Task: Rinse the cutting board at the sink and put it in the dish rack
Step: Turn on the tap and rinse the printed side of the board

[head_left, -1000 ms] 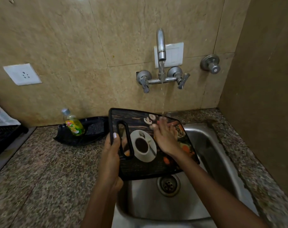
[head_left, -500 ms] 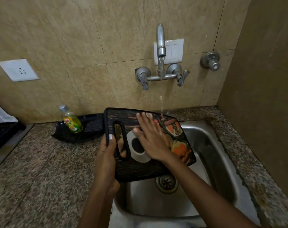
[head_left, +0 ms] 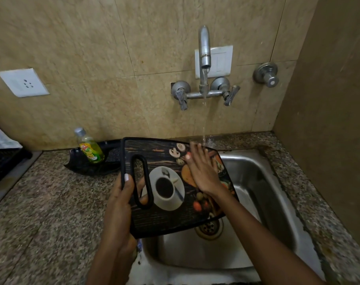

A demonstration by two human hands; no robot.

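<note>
Gripping the cutting board [head_left: 166,214] by its handle over the sink [head_left: 263,194] with my left hand [head_left: 121,202], I press my flat, straight-fingered right hand [head_left: 201,171] on it under the tap's stream [head_left: 204,112].

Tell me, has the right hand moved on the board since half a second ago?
Yes. The right hand has slid right across the board, off the printed cup and toward the water stream.

left hand [head_left: 121,194] curled in a grip, right hand [head_left: 203,171] flat, fingers [head_left: 195,150] seemingly straight
</note>
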